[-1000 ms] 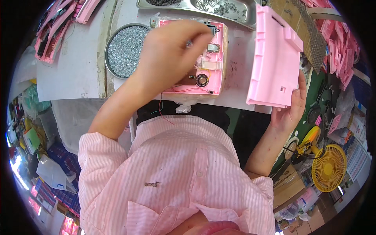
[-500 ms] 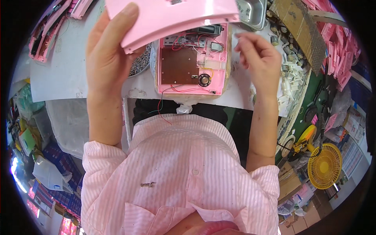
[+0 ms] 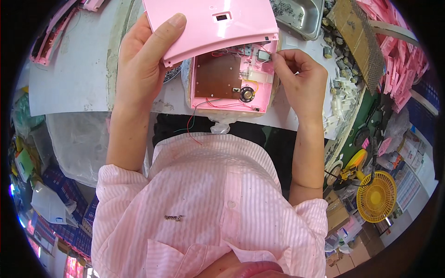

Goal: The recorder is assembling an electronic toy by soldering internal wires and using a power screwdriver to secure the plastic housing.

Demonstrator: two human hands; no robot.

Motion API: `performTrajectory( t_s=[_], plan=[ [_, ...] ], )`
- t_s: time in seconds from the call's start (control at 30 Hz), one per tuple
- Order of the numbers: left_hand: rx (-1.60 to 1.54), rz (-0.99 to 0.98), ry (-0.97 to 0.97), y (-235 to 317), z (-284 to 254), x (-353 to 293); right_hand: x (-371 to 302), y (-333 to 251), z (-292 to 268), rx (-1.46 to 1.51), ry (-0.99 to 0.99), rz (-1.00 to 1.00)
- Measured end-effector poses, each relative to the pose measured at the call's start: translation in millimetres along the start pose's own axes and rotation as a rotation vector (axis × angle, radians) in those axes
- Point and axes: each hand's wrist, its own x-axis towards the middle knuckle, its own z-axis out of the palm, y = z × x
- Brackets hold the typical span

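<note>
My left hand (image 3: 143,60) grips a curved, glossy pink plastic cover (image 3: 199,28) with a small rectangular slot, thumb on top. The cover is tilted over the far part of an open pink casing (image 3: 260,103) and hides that end. In the casing lie a brown board (image 3: 215,76), a small round speaker (image 3: 247,94), a silvery block (image 3: 264,56) and thin wires. Red and green wires (image 3: 189,123) hang over its near edge. At the casing's right edge, beside the silvery block, my right hand (image 3: 303,69) has thumb and forefinger pinched together; what they hold is too small to tell.
A metal tray (image 3: 301,18) with small parts stands at the far right. Small motors (image 3: 328,52), white plastic pieces (image 3: 343,99), cardboard (image 3: 357,39) and heaped pink parts (image 3: 401,60) lie rightward. A yellow fan (image 3: 376,197) sits lower right. A screw bowl (image 3: 172,74) is mostly hidden.
The pink cover has come right and nearer in my left hand, showing more of its face. My right hand has moved left to the casing's edge, its fingers now pinched.
</note>
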Motion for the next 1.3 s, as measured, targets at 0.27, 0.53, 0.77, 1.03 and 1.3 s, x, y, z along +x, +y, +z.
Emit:
performTrajectory(
  t_s=[0.27, 0.53, 0.77, 1.03, 1.3],
  plan=[
    [0.045, 0.047, -0.083, -6, -18, 0, 9, 3, -5, -0.189, -0.079, -0.158],
    [0.074, 0.067, -0.057, -5, -19, -3, 17, -19, -7, -0.610, -0.175, -0.388],
    [0.053, 0.088, -0.026, -4, -22, -8, 16, -3, -24, 0.198, -0.310, 0.232],
    [0.044, 0.081, -0.042, -5, -30, -9, 21, 2, -20, 0.229, -0.301, 0.302],
    [0.044, 0.080, -0.017, -5, -38, -8, 16, -14, -15, 0.088, -0.244, 0.259]
  ],
)
